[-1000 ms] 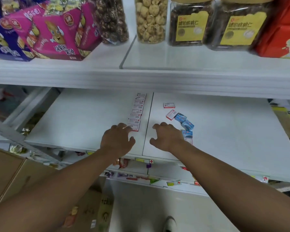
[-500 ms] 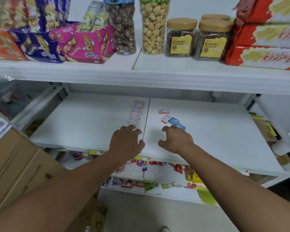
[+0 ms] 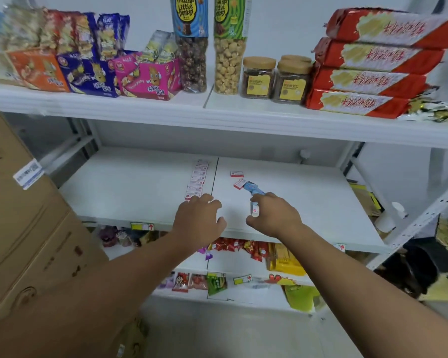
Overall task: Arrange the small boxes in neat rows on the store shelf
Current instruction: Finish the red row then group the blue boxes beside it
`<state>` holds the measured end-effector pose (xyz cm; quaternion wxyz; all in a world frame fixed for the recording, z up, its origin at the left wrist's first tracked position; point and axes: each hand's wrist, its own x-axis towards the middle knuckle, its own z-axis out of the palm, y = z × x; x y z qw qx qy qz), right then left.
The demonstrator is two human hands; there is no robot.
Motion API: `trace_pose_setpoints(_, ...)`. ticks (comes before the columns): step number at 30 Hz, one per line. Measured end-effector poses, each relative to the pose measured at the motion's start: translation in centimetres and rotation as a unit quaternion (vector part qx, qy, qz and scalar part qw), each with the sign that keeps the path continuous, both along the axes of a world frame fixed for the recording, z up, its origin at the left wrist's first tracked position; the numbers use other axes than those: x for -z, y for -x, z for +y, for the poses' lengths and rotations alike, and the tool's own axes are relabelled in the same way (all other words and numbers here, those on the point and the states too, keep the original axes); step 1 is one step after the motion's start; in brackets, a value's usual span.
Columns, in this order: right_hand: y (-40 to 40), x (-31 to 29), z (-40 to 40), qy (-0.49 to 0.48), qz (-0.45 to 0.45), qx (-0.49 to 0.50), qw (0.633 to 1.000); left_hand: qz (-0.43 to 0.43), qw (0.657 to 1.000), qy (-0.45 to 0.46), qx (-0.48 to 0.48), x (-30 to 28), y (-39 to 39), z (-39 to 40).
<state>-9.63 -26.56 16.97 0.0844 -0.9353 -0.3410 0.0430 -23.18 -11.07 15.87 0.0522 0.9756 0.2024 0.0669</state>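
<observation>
A row of several small white-and-red boxes (image 3: pixel 197 180) runs front to back on the white middle shelf (image 3: pixel 130 187), left of the seam. My left hand (image 3: pixel 201 218) rests palm down at the row's near end with fingers spread and nothing in it. Right of the seam lie two loose white-and-red boxes (image 3: pixel 237 173) and a small blue box (image 3: pixel 254 188). My right hand (image 3: pixel 274 215) pinches a small white box (image 3: pixel 255 210) with a red mark, held on edge just above the shelf near the blue box.
The upper shelf (image 3: pixel 217 117) carries snack cartons, popcorn tubes, jars and red packs. Brown cardboard cartons (image 3: pixel 23 228) stand at my left. Lower shelves hold snack packets (image 3: pixel 241 248). A shelf upright (image 3: pixel 419 220) and clutter stand at the right.
The camera has pulled back and tilted up, showing more of the upper shelf. My right hand has lifted a small white box off the shelf; my left hand stays at the row's near end.
</observation>
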Motion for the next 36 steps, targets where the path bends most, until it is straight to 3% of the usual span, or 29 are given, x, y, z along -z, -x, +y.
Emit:
trace_pose_setpoints(13,-2.3,-2.8,-6.7,0.02,-0.004,-0.027,0.999,0.009,0.999,-0.02,-0.028,-2.7,-1.7,-6.9)
trace_pose_setpoints(24,-6.0,-0.9,-14.4,0.03,0.016,-0.067,0.997,0.043,0.996,-0.041,-0.059,-1.7,-4.2,-14.7)
trace_pose_setpoints(36,-3.9,-1.7,-18.5,0.021,0.008,-0.095,0.995,0.043,0.995,-0.051,-0.071,-2.7,-2.4,-18.9)
